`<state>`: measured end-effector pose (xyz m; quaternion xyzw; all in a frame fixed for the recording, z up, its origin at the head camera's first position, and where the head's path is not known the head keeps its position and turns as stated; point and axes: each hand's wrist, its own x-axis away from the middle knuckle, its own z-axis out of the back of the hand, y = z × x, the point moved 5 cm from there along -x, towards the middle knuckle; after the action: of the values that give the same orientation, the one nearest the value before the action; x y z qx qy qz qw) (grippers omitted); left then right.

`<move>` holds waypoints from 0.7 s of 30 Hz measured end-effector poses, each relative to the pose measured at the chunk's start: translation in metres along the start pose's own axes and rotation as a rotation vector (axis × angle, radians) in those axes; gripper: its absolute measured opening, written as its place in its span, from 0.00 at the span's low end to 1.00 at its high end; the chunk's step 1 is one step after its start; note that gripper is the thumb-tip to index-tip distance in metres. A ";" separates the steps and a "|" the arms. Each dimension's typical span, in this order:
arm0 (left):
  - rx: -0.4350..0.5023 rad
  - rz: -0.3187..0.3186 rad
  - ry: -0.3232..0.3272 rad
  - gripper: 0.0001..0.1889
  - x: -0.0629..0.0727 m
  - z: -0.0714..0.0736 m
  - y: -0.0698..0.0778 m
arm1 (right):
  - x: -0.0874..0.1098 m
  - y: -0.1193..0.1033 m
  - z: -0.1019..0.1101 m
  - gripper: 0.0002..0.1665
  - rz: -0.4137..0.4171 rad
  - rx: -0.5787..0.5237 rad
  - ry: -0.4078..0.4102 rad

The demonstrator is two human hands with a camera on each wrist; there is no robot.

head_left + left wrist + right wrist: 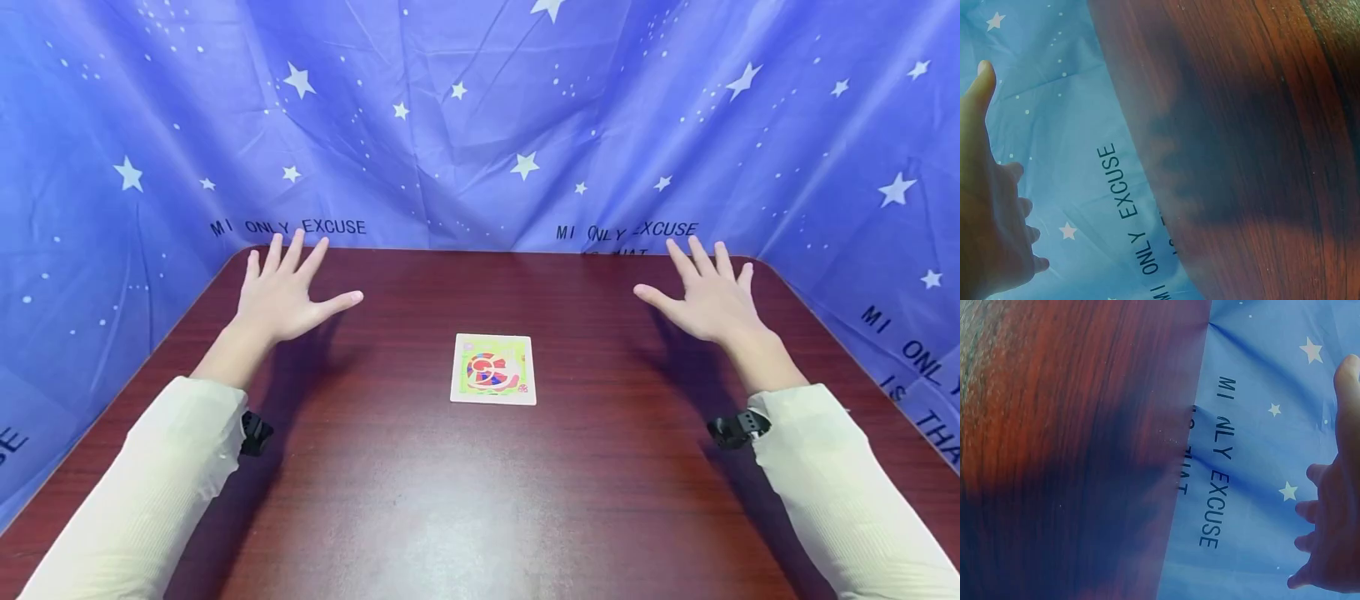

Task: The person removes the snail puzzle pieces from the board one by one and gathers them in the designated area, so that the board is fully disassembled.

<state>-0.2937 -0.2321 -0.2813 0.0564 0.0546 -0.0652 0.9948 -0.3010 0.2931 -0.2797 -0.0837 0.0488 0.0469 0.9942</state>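
A flat square card or board [493,369] with a white border and a red, blue and yellow-green picture lies at the middle of the table; its exact kind cannot be told. My left hand [281,292] is held above the table's far left part, fingers spread, holding nothing. On the other side my right hand [708,296] hovers likewise with spread fingers and nothing in it. Both hands are well apart from the square. In the left wrist view the left hand [994,206] shows at the left edge; the right hand [1335,506] appears at the right edge of its own wrist view.
The dark red wood-grain table [480,475] has rounded far corners. A blue cloth [450,158] with white stars and printed words hangs behind it and along both sides. Black wrist devices [255,433] show at the sleeve cuffs. Shadows of the arms fall on the tabletop.
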 end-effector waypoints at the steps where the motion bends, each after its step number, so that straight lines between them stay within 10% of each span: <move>1: 0.000 -0.001 -0.003 0.53 -0.001 -0.001 0.000 | 0.000 0.000 -0.001 0.57 -0.001 -0.004 -0.002; 21: 0.033 -0.087 -0.043 0.49 -0.007 -0.015 0.024 | -0.004 -0.028 -0.016 0.59 0.058 -0.009 -0.088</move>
<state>-0.2986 -0.2061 -0.2924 0.0688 0.0344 -0.1103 0.9909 -0.3033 0.2626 -0.2900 -0.0844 0.0073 0.0796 0.9932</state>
